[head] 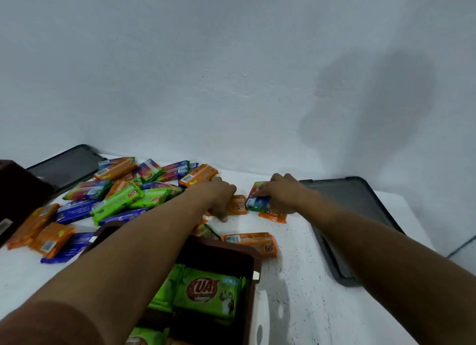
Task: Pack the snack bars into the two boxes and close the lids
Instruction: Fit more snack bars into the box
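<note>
On the white table (pixel 304 280), seen from the head camera, loose snack bars (pixel 116 200) in orange, green and blue wrappers lie heaped at the back left. The left hand (pixel 219 198) reaches down beside a small orange bar (pixel 239 205), fingers bent toward the table; whether it grips anything cannot be told. The right hand (pixel 282 195) curls round a blue-green bar (pixel 257 203) lying on another orange one. A brown box (pixel 256 263) in front holds green bars (pixel 208 293), lid off. A second brown box (pixel 23 187) stands at the left edge. One dark lid (pixel 64 167) lies far left, a grey lid (pixel 360 216) at the right.
</note>
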